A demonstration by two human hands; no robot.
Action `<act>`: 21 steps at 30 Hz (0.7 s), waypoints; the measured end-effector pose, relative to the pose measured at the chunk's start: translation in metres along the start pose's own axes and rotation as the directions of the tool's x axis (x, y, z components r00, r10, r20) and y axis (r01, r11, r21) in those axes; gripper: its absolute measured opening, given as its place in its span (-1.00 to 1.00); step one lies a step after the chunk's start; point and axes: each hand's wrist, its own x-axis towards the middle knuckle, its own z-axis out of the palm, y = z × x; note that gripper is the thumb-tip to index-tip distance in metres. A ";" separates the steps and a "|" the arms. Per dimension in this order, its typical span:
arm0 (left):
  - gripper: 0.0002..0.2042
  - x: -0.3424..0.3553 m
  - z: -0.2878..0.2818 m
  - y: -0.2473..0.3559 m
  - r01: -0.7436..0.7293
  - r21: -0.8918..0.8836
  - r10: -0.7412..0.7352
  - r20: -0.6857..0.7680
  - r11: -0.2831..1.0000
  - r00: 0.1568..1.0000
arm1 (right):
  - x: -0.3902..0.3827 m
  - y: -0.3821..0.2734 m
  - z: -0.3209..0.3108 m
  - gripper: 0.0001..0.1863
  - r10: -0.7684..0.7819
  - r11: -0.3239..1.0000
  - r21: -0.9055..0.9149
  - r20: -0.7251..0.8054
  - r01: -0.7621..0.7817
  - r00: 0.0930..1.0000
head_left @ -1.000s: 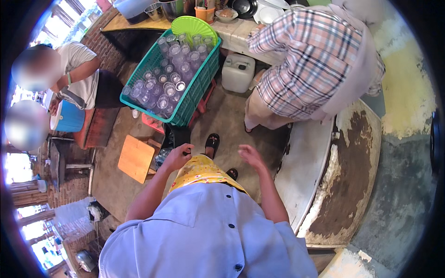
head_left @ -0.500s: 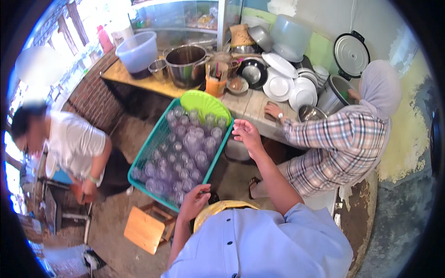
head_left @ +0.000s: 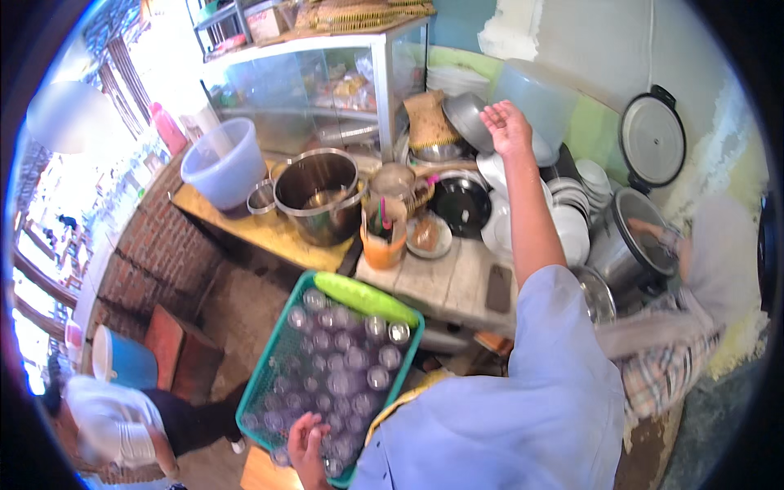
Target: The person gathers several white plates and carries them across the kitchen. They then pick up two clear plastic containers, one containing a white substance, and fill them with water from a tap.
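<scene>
I'm hovering my right hand near the bowl — likely light, rim graspable; left hand also loose, empty.

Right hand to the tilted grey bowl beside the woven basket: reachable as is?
Likely yes: the right hand, seemingly empty, shows beside the tilted grey bowl with nothing visible between them, though depth is unclear.

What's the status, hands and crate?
Left hand by crate; right hand raised, grey bowl behind; both appear empty. Glasses fill crate, lime plastic piece at far end.
</scene>
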 end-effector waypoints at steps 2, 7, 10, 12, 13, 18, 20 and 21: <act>-0.59 0.019 0.023 0.017 0.076 -0.009 -0.077 -0.089 0.997 0.993 | 0.089 -0.012 0.009 -0.50 -0.010 0.999 0.045 -0.141 0.016 0.990; -0.63 0.055 0.069 0.049 0.244 0.008 -0.228 -0.325 0.970 0.918 | 0.255 0.007 0.006 -0.42 0.080 0.997 0.007 -0.267 -0.081 0.960; -0.67 0.068 0.080 0.064 0.250 0.150 -0.160 -0.444 0.957 0.882 | 0.315 0.022 -0.016 -0.37 0.120 0.984 -0.088 -0.330 -0.157 0.936; -0.70 0.074 0.082 0.068 0.301 0.209 -0.177 -0.464 0.930 0.868 | 0.346 0.024 -0.028 -0.35 0.138 0.975 -0.114 -0.362 -0.190 0.922; -0.74 0.077 0.081 0.068 0.176 0.488 0.020 -0.370 0.855 0.929 | 0.359 0.025 -0.035 -0.35 0.157 0.972 -0.106 -0.381 -0.212 0.911; -0.71 0.088 0.073 0.055 -0.086 0.698 0.279 -0.167 0.711 0.946 | 0.417 0.055 -0.048 -0.42 0.317 0.937 0.009 -0.439 -0.349 0.841; -0.70 0.094 0.070 0.050 0.063 0.474 0.125 -0.356 0.878 0.926 | 0.435 0.077 -0.056 -0.47 0.390 0.918 0.084 -0.373 -0.388 0.842; -0.69 0.097 0.069 0.049 0.189 0.248 -0.049 -0.480 0.950 0.876 | 0.443 0.085 -0.059 -0.49 0.324 0.940 0.016 -0.362 -0.342 0.874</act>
